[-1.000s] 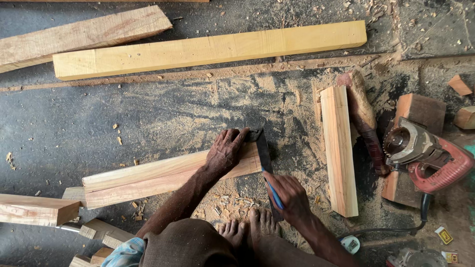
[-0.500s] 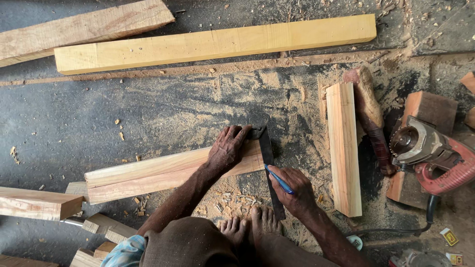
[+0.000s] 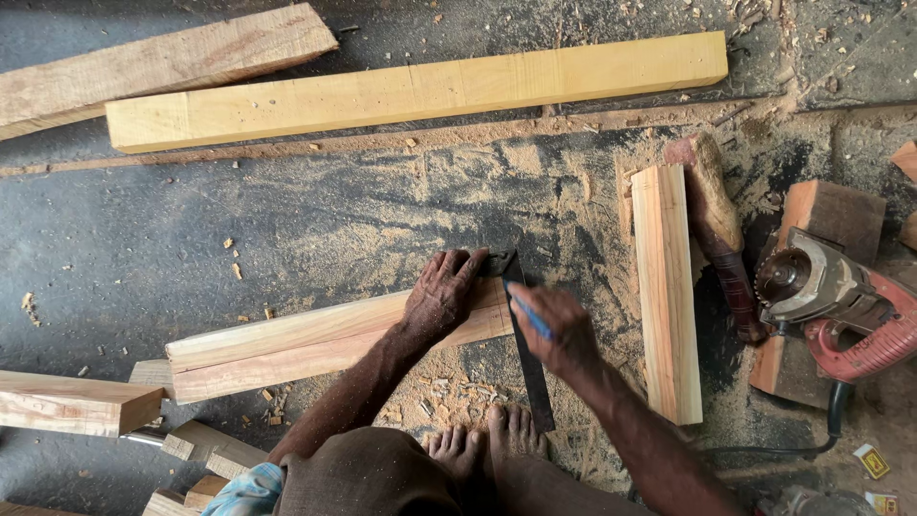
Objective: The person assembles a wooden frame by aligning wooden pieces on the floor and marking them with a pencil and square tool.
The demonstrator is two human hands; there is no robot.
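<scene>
- The left hand (image 3: 441, 296) lies flat, fingers spread, on the plank (image 3: 315, 346) near its right end.
- The right hand (image 3: 559, 330) pinches a blue pencil (image 3: 528, 315) against the black square (image 3: 527, 349) at the plank's end.
- The floor (image 3: 143, 258) left of the plank is open, dusty.

A small flat yellow box (image 3: 871, 461) with a dark printed patch lies on the floor at the lower right, near the saw's black cord (image 3: 837, 406), and a second, paler small packet (image 3: 880, 501) sits just below it at the picture's edge.
</scene>
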